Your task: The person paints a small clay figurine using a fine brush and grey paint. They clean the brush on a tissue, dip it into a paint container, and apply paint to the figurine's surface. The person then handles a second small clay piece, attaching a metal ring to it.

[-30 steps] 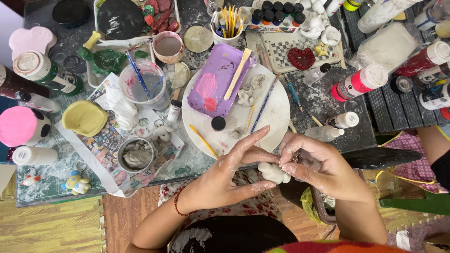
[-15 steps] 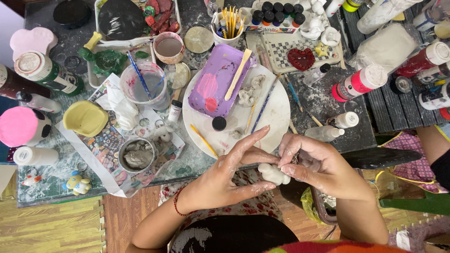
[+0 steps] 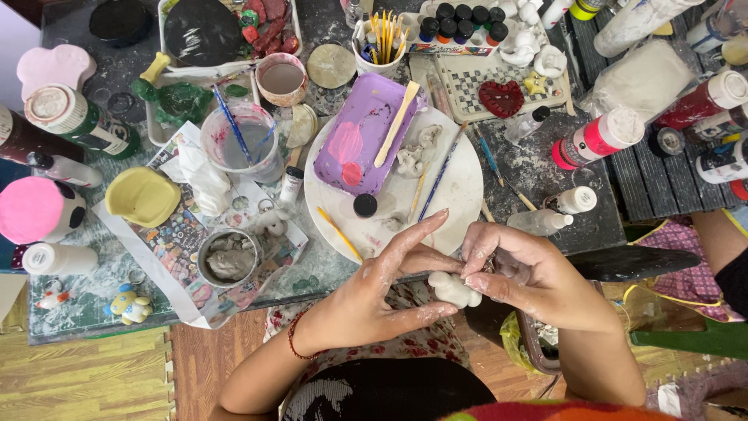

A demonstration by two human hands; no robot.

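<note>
Both hands pinching a white clay lump (image 3: 456,288), left hand (image 3: 382,296), right hand (image 3: 530,273), lump half hidden by fingers

- White round plate (image 3: 460,195) mid tabletop (image 3: 545,168), w/ purple tray (image 3: 360,134) on it; wooden stick (image 3: 396,123) lies across tray, black cap (image 3: 365,205) just below it.
- Clear water cup (image 3: 240,144) left of plate, blue brushes (image 3: 234,125) inside.
- Yellow dish (image 3: 142,196) and pink round lid (image 3: 29,209) at left edge.
- Small metal tin (image 3: 228,257) of grey clay on printed paper (image 3: 175,242).
- Red heart (image 3: 501,98) on checkered board (image 3: 460,86), top right.
- Paint bottle, pink label (image 3: 598,138), lying right of plate.
- Cup of yellow sticks (image 3: 380,39) at top.
</note>
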